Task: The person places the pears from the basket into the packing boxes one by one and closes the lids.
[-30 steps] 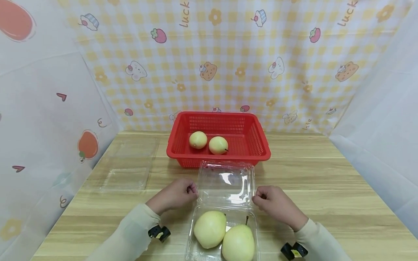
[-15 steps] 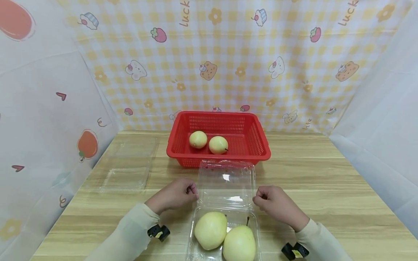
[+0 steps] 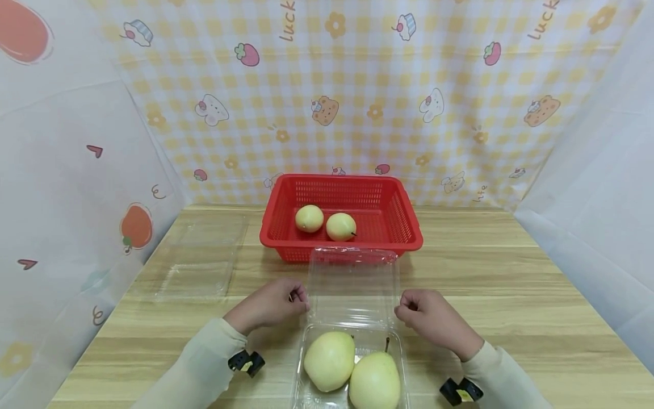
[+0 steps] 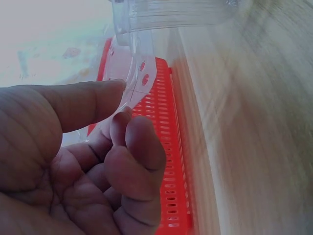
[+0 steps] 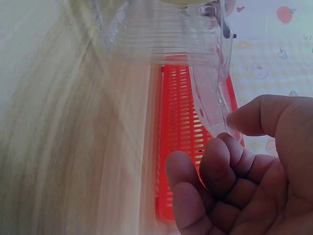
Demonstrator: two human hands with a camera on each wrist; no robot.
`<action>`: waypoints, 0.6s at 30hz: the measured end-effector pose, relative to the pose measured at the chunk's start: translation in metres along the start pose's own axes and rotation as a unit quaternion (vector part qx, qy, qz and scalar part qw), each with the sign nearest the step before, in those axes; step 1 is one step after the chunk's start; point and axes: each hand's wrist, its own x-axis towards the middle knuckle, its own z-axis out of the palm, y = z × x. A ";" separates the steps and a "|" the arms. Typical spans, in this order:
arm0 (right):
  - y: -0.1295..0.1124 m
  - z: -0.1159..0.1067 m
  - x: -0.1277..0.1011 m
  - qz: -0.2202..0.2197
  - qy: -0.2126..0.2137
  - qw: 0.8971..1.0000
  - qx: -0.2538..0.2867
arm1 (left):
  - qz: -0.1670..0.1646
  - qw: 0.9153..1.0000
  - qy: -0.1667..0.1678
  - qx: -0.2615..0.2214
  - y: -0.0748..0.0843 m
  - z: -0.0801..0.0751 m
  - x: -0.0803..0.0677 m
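An unfolded clear plastic clamshell box stands at the front middle in the head view. Two yellow-green pears lie side by side in its base. My left hand pinches the left edge of the hinged lid between thumb and fingers. Opposite it, my right hand pinches the right edge. Both wrist views show the thumb tip on the lid's rim, the other fingers curled. The lid leans back toward the red basket; its lower edge joins the base.
Behind the lid is a red plastic basket with two pears in its left half. Another clear plastic clamshell lies unfolded at the left of the wooden table. Printed cloth hangs behind.
The lid has tilted up slightly: its far edge stands a little higher against the basket, and the bright reflections on it have faded. Both hands keep nearly the same place.
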 end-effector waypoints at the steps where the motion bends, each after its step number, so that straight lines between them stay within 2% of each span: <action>1: 0.000 0.000 0.000 -0.001 0.001 1.000 0.001 | -0.003 1.000 0.002 0.000 0.000 0.000 0.000; 12: 0.003 0.000 0.003 -0.008 0.006 1.000 0.004 | -0.010 1.000 0.013 -0.005 0.000 -0.003 0.004; 18: 0.001 0.000 0.004 -0.012 0.008 1.000 0.008 | -0.029 0.999 0.023 -0.013 0.002 -0.003 0.004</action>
